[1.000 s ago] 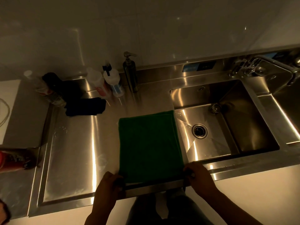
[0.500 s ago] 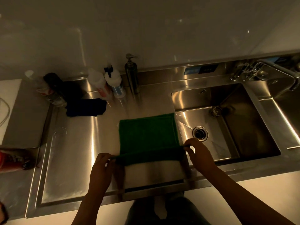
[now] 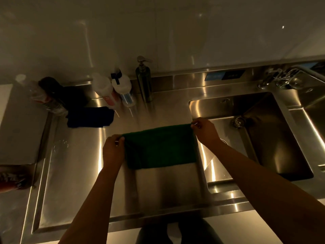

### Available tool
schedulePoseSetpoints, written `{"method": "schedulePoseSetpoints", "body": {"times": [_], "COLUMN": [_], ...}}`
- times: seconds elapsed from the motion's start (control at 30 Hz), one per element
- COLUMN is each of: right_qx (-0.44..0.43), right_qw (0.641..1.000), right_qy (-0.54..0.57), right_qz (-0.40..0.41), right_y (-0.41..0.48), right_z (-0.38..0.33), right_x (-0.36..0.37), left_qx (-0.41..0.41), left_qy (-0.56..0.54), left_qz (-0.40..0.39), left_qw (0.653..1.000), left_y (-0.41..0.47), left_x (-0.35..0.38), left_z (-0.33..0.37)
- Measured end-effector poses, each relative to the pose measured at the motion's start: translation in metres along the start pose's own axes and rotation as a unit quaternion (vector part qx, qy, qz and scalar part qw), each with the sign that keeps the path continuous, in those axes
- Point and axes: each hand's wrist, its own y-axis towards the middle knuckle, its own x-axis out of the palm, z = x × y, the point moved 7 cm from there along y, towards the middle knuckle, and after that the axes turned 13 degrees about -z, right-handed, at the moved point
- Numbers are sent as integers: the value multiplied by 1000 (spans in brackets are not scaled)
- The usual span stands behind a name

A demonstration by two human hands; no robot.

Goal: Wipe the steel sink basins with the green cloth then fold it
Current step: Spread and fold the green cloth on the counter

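Head view: both hands, left hand (image 3: 112, 150) and right hand (image 3: 204, 132), pinch the far corners of the green cloth (image 3: 160, 147), now doubled over on the steel worktop (image 3: 73, 173) left of the sink basin (image 3: 263, 138); first fold done.

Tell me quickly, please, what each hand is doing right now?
Left hand: closed, pinching the far left corner of the green cloth.
Right hand: closed, pinching its far right corner.
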Motion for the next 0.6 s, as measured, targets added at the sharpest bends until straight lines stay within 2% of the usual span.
{"method": "schedulePoseSetpoints", "body": {"times": [0.1,0.2,0.3,0.37,0.47,0.6], "right_qx": [9,-36,-106,-124,-124,-118], "right_qw": [998,981,959,944,945,947], "right_qy": [-65,-180,-225,-253,-255,-260], "right_qz": [-19,-60,-134,-170,-161,-149], "right_y": [8,-3,-30,-47,-60,-66], "right_z": [2,1,5,14,25,25], "right_x": [14,36,62,75,80,86], "left_qx": [-9,90,166,155,135,68], "left_qy": [47,141,245,285,312,255], "left_qz": [-4,-32,-118,-153,-139,-85], "left_qw": [999,985,948,933,930,961], "left_y": [8,-11,-49,-67,-79,-80], "left_x": [6,22,53,63,62,52], "left_z": [4,18,14,-2,-16,-21]}}
